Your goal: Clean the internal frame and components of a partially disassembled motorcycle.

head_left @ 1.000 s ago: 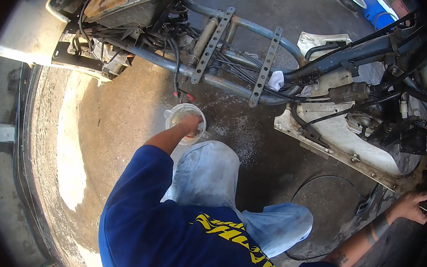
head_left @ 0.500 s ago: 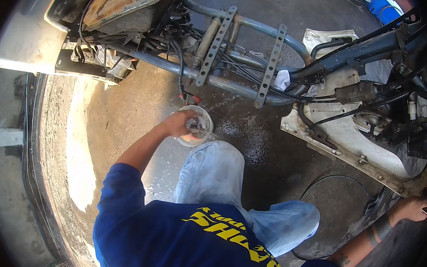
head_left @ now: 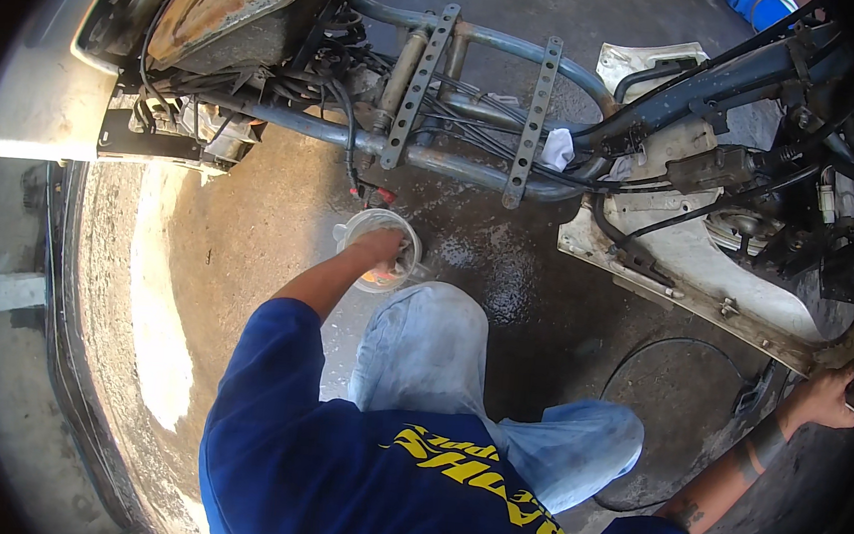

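Observation:
My left hand (head_left: 383,247) reaches down into a translucent plastic bucket (head_left: 342,232) on the wet concrete floor, between my knee and the frame; its fingertips are hidden inside, so what they hold is unclear. At the far right my right hand (head_left: 828,397) has its fingers closed on the edge of the dirty white panel (head_left: 705,307), which carries black hoses and dark parts. The bare metal tube frame (head_left: 495,172) crosses above the bucket, with two perforated flat bars (head_left: 530,125) across it. Red-ended leads (head_left: 382,195) hang from it just behind the bucket.
A rusty metal tank (head_left: 232,6) and pale bodywork (head_left: 33,106) occupy the upper left. A white crumpled cloth (head_left: 559,149) rests on the frame. A black cable (head_left: 684,341) loops on the floor below the panel. A blue container (head_left: 743,6) stands at the far back.
My left hand has shifted about within the bucket, out to its left rim half a second ago, now down inside it again. My right hand keeps hold of the panel edge.

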`<state>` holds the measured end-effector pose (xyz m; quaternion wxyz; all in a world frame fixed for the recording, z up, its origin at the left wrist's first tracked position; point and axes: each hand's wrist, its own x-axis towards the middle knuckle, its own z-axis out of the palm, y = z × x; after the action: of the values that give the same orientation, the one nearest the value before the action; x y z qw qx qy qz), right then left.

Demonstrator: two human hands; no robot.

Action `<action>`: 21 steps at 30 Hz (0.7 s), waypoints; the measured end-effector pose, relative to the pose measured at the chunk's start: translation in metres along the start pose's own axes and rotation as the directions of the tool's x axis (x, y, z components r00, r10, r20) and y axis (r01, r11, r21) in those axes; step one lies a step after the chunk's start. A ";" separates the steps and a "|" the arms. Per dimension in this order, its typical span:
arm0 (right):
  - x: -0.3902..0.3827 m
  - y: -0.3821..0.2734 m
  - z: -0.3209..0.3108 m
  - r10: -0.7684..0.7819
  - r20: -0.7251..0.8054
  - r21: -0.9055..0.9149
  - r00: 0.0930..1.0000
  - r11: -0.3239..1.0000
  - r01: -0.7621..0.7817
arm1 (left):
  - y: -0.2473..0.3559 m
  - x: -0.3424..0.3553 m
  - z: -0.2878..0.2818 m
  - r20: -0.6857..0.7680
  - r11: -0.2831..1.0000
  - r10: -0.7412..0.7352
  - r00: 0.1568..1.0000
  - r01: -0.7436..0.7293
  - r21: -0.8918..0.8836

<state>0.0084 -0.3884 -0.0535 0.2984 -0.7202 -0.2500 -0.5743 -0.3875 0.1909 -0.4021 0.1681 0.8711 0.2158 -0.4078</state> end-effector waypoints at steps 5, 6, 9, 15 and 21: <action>0.001 -0.003 0.003 0.000 -0.033 0.046 0.999 0.999 0.002 | -0.018 -0.060 -0.045 -0.120 0.998 -0.025 0.992 0.019 -0.056; 0.001 0.006 0.000 0.002 -0.035 0.044 0.999 0.999 0.000 | -0.023 -0.067 -0.051 -0.121 0.998 -0.025 0.992 0.019 -0.053; -0.002 0.020 -0.008 0.019 0.000 -0.098 1.000 0.995 -0.019 | -0.033 -0.089 -0.067 -0.276 0.985 0.144 0.950 -0.164 -0.053; -0.004 0.041 -0.014 0.098 -0.038 -0.085 0.994 0.991 -0.101 | -0.027 -0.112 -0.120 -0.334 0.532 -0.127 0.934 -0.220 -0.818; -0.003 0.020 -0.005 0.103 -0.018 -0.068 0.995 0.992 -0.104 | -0.027 -0.012 -0.133 -0.938 0.983 -0.014 0.346 -0.168 -0.076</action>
<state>0.0184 -0.4056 -0.0589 0.3046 -0.7379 -0.1904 -0.5713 -0.3236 0.2734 -0.3148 0.1028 0.9404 0.2635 0.1888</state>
